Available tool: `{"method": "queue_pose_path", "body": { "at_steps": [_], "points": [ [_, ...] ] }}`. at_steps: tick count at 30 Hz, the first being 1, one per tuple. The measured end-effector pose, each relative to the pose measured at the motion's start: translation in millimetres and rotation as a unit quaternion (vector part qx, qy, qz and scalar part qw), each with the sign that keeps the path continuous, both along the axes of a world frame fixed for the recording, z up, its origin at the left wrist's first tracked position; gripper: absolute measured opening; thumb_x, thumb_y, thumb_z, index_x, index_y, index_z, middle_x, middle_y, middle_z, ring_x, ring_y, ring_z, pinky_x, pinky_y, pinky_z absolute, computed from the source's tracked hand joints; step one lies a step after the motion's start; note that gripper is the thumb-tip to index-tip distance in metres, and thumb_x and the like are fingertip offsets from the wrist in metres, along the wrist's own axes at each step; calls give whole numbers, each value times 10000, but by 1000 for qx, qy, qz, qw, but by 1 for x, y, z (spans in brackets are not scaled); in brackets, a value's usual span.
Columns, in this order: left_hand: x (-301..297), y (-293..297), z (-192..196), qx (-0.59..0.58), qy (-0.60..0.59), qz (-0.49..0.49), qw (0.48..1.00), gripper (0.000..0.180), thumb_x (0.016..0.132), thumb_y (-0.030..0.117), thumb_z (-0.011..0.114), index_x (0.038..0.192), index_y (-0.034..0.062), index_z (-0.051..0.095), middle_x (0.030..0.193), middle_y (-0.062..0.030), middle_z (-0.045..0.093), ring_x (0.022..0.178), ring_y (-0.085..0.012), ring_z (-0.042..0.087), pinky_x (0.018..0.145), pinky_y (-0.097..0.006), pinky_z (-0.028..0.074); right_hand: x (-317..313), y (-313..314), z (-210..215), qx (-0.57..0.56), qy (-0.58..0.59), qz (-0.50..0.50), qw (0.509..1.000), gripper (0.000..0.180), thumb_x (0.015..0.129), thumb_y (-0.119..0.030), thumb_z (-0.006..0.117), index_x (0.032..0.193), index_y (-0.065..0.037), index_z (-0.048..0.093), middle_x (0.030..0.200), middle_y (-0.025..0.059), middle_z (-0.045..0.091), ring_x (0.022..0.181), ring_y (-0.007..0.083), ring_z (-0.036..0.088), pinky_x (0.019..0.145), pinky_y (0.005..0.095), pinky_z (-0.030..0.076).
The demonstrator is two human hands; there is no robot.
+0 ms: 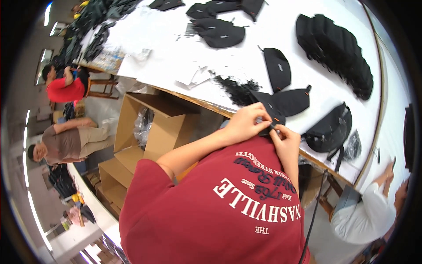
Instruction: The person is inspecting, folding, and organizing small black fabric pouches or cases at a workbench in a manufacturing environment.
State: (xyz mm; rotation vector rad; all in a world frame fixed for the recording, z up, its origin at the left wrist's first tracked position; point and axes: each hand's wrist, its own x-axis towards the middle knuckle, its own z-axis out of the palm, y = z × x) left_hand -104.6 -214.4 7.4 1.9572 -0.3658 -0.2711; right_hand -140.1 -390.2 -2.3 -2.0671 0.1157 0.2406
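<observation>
At the near edge of the white table, both my hands pinch the edge of a black fabric pouch with a small orange tab. My left hand has thumb and fingers pressed together on it. Close beside, my right hand grips the same edge with its fingertips. What lies right between the fingertips is too small to make out. Another flat black pouch touches the held one, and a further black pouch lies just beyond. Left of these is a tangle of black trimmings.
A fuller black bag with straps lies right, beside a clear plastic bag. Black pouches stand in a packed row far right; several lie flat farther back. Open cardboard boxes stand left, below the table. Other people are nearby.
</observation>
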Motion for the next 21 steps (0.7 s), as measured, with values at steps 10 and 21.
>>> {"method": "queue_pose_path", "body": {
  "at_steps": [10, 21],
  "points": [
    [22, 18, 2, -349, 336, 36, 874, 128, 876, 158, 531, 925, 44, 565, 824, 15, 533, 620, -30, 432, 562, -181, 358, 6, 1, 13, 281, 12, -74, 957, 84, 903, -100, 565, 926, -20, 553, 634, -36, 537, 510, -5, 401, 454, 168, 277],
    [29, 10, 24, -368, 401, -66, 836, 167, 847, 164, 593, 790, 68, 470, 673, 34, 360, 542, -40, 306, 500, -183, 263, -3, -6, -8, 295, 40, 30, 954, 63, 905, -58, 520, 873, -42, 468, 687, -30, 478, 592, 30, 401, 535, 191, 313]
  ]
}}
